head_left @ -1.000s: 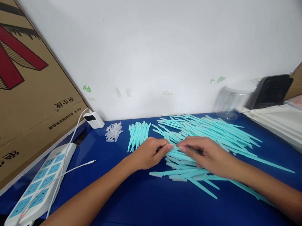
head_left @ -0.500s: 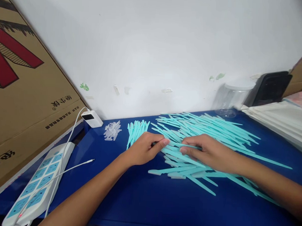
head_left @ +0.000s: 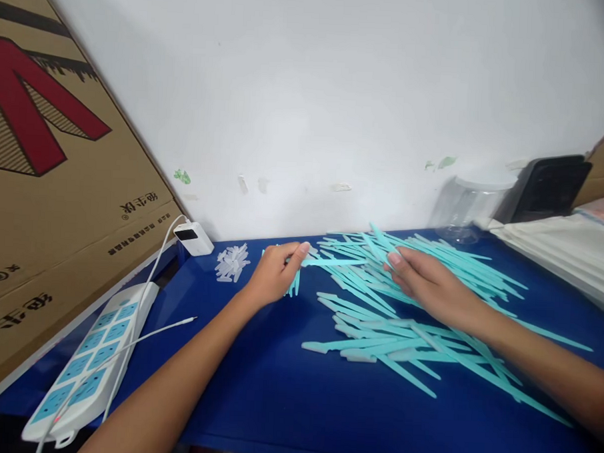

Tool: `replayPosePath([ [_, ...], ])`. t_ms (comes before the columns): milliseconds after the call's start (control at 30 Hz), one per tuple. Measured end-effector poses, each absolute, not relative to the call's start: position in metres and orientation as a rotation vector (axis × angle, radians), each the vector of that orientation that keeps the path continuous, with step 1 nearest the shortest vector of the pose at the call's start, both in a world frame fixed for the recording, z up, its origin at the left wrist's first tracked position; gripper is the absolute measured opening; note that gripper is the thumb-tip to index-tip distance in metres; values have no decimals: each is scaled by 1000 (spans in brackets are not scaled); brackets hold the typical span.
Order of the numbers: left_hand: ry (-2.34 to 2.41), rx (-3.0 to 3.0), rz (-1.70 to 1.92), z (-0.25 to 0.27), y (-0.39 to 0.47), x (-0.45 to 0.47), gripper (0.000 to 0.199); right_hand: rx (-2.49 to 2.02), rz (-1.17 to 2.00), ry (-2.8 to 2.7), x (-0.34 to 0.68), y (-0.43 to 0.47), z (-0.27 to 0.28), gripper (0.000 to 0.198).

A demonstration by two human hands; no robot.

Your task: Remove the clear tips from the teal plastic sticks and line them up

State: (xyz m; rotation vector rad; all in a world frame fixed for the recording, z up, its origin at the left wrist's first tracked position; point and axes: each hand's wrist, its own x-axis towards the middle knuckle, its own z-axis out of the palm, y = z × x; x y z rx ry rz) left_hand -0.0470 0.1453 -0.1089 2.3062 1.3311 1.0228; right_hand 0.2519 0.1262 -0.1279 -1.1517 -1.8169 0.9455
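Note:
Above the blue table, my left hand (head_left: 274,272) pinches one turquoise eyebrow razor (head_left: 336,262) near its end; the slim handle points right. My right hand (head_left: 430,282) is closed around a few eyebrow razors (head_left: 379,238) with their tips sticking up and left. Beneath and beyond it spreads a large loose pile of eyebrow razors (head_left: 461,260), many with pale clear caps. A nearer bunch of them (head_left: 401,344) lies across the table. Behind my left hand a smaller bunch (head_left: 293,286) is mostly hidden. Left of it sits a little heap of clear plastic caps (head_left: 232,262).
A white power strip (head_left: 90,364) and a cable lie at the left of the blue table (head_left: 254,398), by a large cardboard box (head_left: 84,177). A white charger (head_left: 195,238) stands near the wall. At the back right are a clear jar (head_left: 476,204) and a black object (head_left: 551,187).
My hands have moved apart. The left went left with one eyebrow razor, over the small bunch; the right rose slightly with a few razors. The view shifted a little.

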Motion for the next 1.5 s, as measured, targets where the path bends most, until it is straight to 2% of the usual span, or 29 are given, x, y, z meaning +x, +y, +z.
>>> replayPosePath([
  [167, 1210, 2311, 919, -123, 126, -21, 47, -1170, 987, -1749, 248, 118, -123, 49],
  [467, 1199, 2329, 864, -122, 121, -16, 45, -1232, 1098, -1947, 236, 104, -115, 61],
  [900, 1164, 2506, 738, -114, 126, -22, 43, -1192, 974, -2071, 239, 108, -117, 54],
  [1000, 1293, 2467, 817, -105, 135, -39, 47, -1245, 937, -2059, 246, 112, -116, 53],
  [1100, 1634, 2486, 865, -93, 154, -74, 52, -1297, 804, -2005, 252, 119, -116, 52],
  [1200, 2144, 2525, 449, -87, 174, -111, 57, -1312, 746, -1931, 252, 122, -118, 54],
  [1300, 2515, 2287, -14, -90, 187, -140, 61, -1313, 754, -1937, 251, 121, -120, 53],
  [1500, 2601, 2065, -222, -99, 191, -168, 55, -1298, 734, -1973, 251, 121, -119, 54],
])
